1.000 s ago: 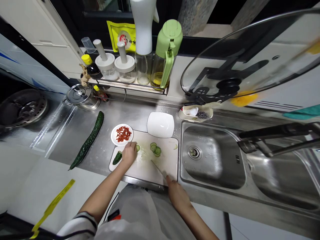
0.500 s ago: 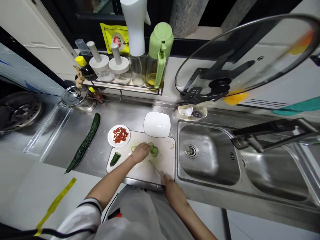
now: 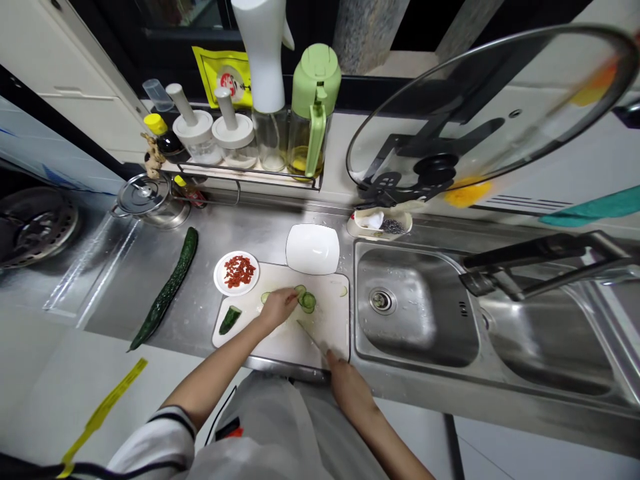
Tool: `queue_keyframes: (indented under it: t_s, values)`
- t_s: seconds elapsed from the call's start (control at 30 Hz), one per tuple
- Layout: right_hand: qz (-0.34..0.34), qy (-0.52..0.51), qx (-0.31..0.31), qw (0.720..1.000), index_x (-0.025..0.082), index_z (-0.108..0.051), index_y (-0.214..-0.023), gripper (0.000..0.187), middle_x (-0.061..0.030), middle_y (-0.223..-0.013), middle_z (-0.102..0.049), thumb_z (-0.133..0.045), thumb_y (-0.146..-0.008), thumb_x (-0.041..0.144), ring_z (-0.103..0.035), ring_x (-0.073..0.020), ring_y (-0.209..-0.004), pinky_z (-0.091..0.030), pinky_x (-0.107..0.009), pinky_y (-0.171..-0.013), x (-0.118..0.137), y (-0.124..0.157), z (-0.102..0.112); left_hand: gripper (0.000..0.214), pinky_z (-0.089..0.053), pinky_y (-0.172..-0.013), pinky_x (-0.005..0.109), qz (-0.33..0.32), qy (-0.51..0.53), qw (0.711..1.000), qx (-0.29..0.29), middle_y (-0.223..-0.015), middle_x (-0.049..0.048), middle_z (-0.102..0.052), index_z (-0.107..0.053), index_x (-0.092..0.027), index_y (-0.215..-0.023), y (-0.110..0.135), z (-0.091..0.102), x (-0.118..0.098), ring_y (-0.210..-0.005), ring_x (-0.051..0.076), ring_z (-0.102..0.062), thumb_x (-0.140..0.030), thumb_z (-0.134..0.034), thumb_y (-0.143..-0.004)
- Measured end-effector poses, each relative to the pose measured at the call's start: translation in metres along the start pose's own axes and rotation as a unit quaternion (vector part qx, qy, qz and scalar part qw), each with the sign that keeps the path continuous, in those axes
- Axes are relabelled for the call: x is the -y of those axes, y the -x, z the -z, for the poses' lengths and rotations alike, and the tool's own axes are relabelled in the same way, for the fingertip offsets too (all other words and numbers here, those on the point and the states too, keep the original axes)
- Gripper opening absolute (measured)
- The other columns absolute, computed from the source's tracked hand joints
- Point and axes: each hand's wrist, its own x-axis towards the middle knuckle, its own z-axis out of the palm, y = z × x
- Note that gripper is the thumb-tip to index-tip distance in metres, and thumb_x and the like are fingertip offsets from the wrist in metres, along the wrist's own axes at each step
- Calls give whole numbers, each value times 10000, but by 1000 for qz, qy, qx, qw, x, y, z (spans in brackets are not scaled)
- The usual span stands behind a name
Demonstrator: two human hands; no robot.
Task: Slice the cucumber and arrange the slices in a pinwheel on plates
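Observation:
A white cutting board lies on the steel counter left of the sink. My left hand rests on its middle, fingers curled and touching the pile of cucumber slices. What it grips, if anything, is hidden. A cucumber end piece lies at the board's left. My right hand is closed on the handle of a knife, whose blade lies low over the board, pointing toward the slices.
A small plate of red pieces and an empty white dish sit behind the board. A whole cucumber lies to the left, a lidded pot behind it. The sink is on the right, bottles on a rack at the back.
My left hand left the cucumber end piece and moved right across the board to the slices. The knife hand barely shifted.

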Motion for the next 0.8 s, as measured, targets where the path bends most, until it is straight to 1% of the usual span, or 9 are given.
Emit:
queue_keyframes:
  t_s: [0.07,0.17,0.23,0.27,0.33,0.43,0.5,0.6,0.8]
  values:
    - [3,-1,1,1000,148,-453,-1331,557,-138,-986,-677,-253,-843,-32,-668,-188,-896,-470,-235,-692,0,0,1,168,-453,-635,204,95,74,992,23,-717,-13,-662,-680,-178,-888,6,1,0,-660,104,-590,-249,-546,-814]
    - [11,-4,1,1000,141,-468,-1312,546,-132,-966,-682,-258,-840,-37,-669,-188,-889,-467,-239,-695,-2,-1,0,174,-449,-578,196,220,155,960,76,-670,-10,-668,-693,-158,-863,14,2,5,-621,107,-602,-248,-579,-767]
    - [15,-8,-4,1000,143,-478,-1296,546,-125,-957,-683,-262,-832,-47,-668,-183,-886,-461,-236,-697,-3,-2,-1,169,-450,-563,196,272,163,943,96,-643,-10,-665,-697,-157,-853,19,4,10,-602,109,-611,-228,-587,-747]
    - [15,-10,-5,1000,148,-481,-1288,544,-121,-954,-683,-263,-830,-47,-669,-183,-883,-459,-236,-691,-4,-2,-1,165,-449,-563,195,286,155,941,95,-633,-12,-662,-698,-159,-850,22,5,12,-595,107,-614,-218,-587,-743]
    - [15,-16,-4,1000,159,-487,-1274,541,-113,-950,-683,-266,-824,-44,-671,-186,-872,-455,-236,-667,-4,-2,0,154,-446,-578,192,287,127,946,78,-639,-17,-663,-697,-167,-842,26,6,14,-604,104,-618,-200,-586,-740]
    - [11,-23,1,1000,162,-500,-1246,530,-105,-943,-685,-282,-806,-37,-674,-185,-856,-446,-227,-640,-2,-1,4,117,-434,-634,192,244,78,966,36,-689,-18,-675,-697,-180,-797,31,8,13,-662,103,-616,-186,-604,-726]
    - [10,-21,-7,1000,156,-504,-1234,515,-106,-942,-686,-288,-804,-28,-674,-180,-847,-443,-223,-637,2,-2,7,102,-420,-655,194,221,56,974,16,-715,-16,-678,-696,-183,-771,32,9,10,-689,104,-607,-200,-600,-740]
    - [11,-10,-25,1000,147,-508,-1218,481,-112,-941,-687,-292,-820,-14,-672,-182,-855,-446,-223,-644,10,-5,9,144,-402,-655,193,208,37,977,12,-717,-14,-674,-693,-185,-754,31,9,9,-689,101,-594,-188,-551,-778]
    - [9,22,-48,999,140,-476,-1242,453,-128,-949,-682,-299,-847,5,-666,-177,-891,-459,-214,-677,25,-15,12,158,-390,-645,198,205,1,979,21,-712,-11,-678,-694,-188,-740,28,10,8,-679,108,-591,-137,-545,-754]
